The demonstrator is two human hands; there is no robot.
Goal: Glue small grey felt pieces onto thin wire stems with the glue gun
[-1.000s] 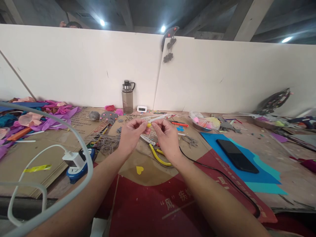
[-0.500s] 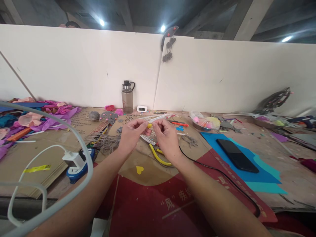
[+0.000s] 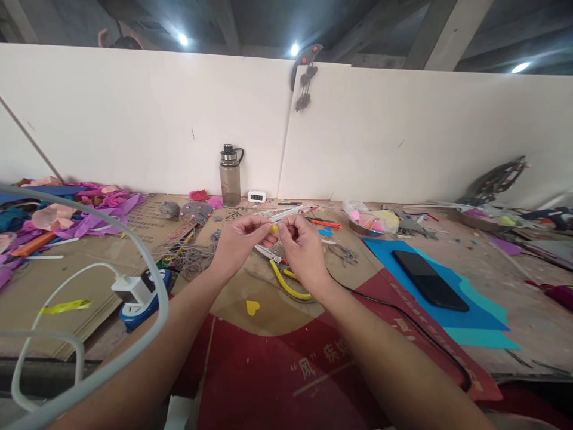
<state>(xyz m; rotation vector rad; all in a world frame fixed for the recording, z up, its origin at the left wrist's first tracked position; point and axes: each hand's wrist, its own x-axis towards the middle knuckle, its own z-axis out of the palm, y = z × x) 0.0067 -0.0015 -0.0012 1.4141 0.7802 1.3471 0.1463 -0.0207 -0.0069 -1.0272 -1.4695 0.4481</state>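
A small yellow piece (image 3: 273,228) is pinched between the fingertips of my left hand (image 3: 242,239) and my right hand (image 3: 302,245), above the middle of the cardboard. Its shape is mostly hidden by the fingers. Just below my hands lie yellow-handled pliers (image 3: 286,286), partly covered by my right hand. Nearer to me, a yellow heart cutout (image 3: 253,307) rests flat on the cardboard. Grey yarn (image 3: 190,257) is loosely tangled to the left of my left hand. An orange craft knife (image 3: 326,224) lies beyond my right hand.
A white cable (image 3: 163,286) arches across the left foreground, near a blue power strip (image 3: 138,316). A black phone (image 3: 430,280) lies on blue sheets (image 3: 486,316) at right. A water bottle (image 3: 230,179) and a small digital clock (image 3: 256,196) stand by the white partition (image 3: 380,131).
My hands keep pinching the yellow piece in almost the same place, with slight finger movement. The view has shifted a little. Behind the partition, a person's hand has risen into sight.
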